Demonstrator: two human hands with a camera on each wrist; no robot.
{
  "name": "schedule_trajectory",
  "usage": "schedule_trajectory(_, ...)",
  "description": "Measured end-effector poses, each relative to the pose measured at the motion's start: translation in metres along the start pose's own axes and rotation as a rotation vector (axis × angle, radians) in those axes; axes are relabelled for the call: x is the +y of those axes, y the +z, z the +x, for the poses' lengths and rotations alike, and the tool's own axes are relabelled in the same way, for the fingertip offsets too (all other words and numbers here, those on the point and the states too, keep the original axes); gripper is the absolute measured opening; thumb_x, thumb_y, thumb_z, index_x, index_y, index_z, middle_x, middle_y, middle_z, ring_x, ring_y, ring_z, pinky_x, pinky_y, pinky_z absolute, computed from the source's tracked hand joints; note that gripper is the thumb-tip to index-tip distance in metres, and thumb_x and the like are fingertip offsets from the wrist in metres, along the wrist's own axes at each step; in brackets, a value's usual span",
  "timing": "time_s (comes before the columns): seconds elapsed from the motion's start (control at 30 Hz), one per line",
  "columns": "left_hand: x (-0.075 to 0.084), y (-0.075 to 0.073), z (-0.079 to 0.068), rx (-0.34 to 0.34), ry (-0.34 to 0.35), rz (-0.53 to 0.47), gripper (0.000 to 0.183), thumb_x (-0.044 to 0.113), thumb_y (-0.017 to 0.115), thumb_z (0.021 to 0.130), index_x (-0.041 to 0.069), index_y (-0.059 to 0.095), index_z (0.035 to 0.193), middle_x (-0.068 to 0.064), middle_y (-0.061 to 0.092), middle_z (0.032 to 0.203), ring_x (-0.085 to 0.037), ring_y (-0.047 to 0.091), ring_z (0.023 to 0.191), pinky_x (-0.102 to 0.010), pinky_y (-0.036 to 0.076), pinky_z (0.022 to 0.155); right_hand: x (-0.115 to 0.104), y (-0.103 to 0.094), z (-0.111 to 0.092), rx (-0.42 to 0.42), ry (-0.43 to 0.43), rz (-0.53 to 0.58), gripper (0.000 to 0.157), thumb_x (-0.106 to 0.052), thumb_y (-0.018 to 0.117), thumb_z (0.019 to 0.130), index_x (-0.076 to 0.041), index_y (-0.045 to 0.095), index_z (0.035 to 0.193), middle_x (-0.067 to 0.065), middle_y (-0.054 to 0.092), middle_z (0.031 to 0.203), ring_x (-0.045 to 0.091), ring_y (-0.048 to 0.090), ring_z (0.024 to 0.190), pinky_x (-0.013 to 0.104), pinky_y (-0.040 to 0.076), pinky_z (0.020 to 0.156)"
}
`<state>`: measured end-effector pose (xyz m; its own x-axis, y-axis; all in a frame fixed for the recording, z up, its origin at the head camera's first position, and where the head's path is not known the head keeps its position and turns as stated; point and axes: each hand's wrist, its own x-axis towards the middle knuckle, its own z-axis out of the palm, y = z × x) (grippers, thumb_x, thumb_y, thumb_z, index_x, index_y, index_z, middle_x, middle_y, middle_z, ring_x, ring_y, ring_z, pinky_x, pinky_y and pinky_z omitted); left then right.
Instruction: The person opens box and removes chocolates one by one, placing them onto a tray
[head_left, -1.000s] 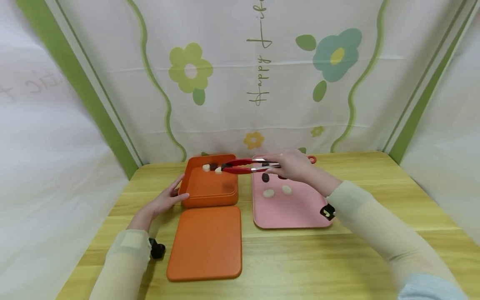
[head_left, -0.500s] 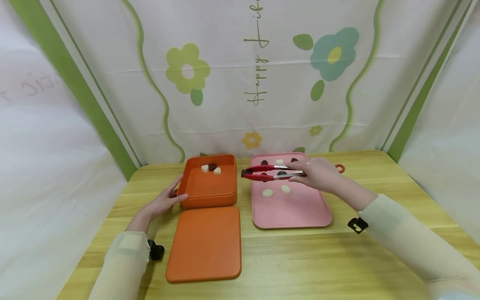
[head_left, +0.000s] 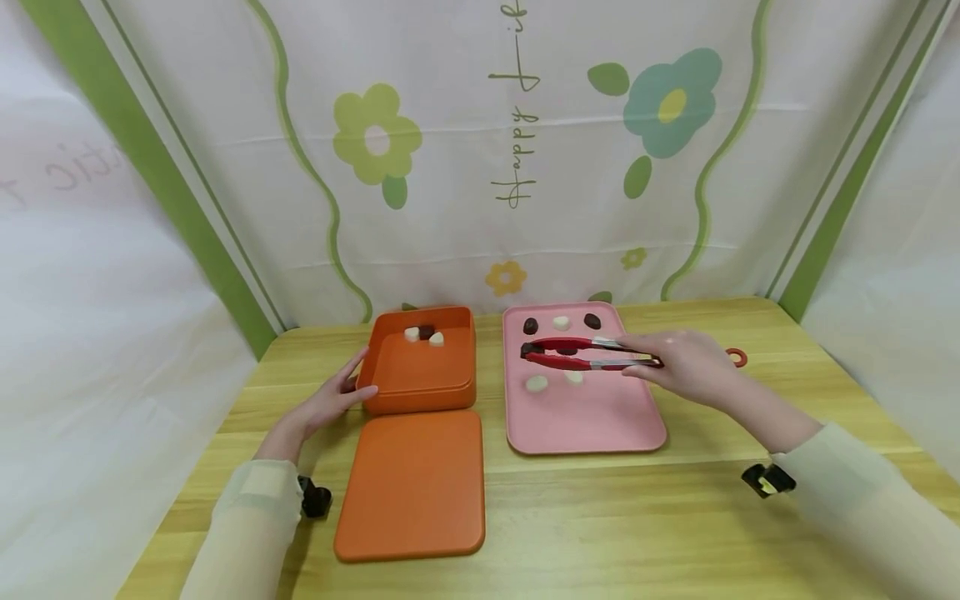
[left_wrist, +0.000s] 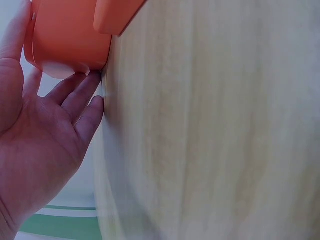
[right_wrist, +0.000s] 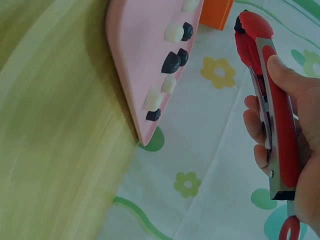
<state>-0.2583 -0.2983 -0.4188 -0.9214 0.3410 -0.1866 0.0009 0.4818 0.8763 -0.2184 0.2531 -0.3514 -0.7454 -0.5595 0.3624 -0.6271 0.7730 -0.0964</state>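
Note:
My left hand (head_left: 330, 400) holds the left side of an orange box (head_left: 420, 371), thumb across the near corner and fingers against the outer wall. Inside, near the back, sit two white pieces and a dark brown one (head_left: 427, 332), chocolate-like. In my right hand (head_left: 686, 362) are red-and-metal tongs (right_wrist: 282, 115), gripped round the handles. Their dark tips are over the left part of a pink tray (head_left: 585, 425), overlapping a dark piece there. Several dark and white pieces lie on this tray, including a white one (head_left: 537, 383) nearer me. Nothing shows clearly between the tips.
An orange lid (head_left: 412, 483) lies flat on the wooden table (head_left: 600, 525), just in front of the box. A printed white curtain (head_left: 480, 167) hangs behind the table's back edge. Box and tray stand side by side with a narrow gap.
From over the box, my right hand has carried the tongs rightward to the tray. The white piece that was at their tips lies in the box. My left hand stays on the box.

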Motion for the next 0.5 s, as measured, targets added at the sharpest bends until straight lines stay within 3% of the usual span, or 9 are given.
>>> schedule_trajectory(0.17,0.001,0.0,-0.001,0.005,-0.009,0.007,0.081,0.029,0.057,0.1,0.029,0.0,0.158,-0.027,0.016,0.156,-0.042,0.015,0.143,-0.061,0.013,0.111,0.008,-0.004,-0.012,0.009,0.028,-0.005,0.044,-0.027,0.08,0.08,-0.015,0.071,0.122,-0.008,0.065,0.073,0.005,0.042,0.053,0.027,0.036,0.05)
schedule_trajectory(0.5,0.001,0.0,0.0,0.003,0.001,0.012,0.083,0.033,0.059,0.098,0.029,0.001,0.158,-0.026,0.015,0.157,-0.043,0.016,0.143,-0.061,0.014,0.111,0.021,-0.014,-0.033,0.0,0.073,-0.036,0.042,-0.027,0.08,0.08,-0.011,0.072,0.118,0.007,0.073,0.093,0.009,0.054,0.062,0.033,0.043,0.054)
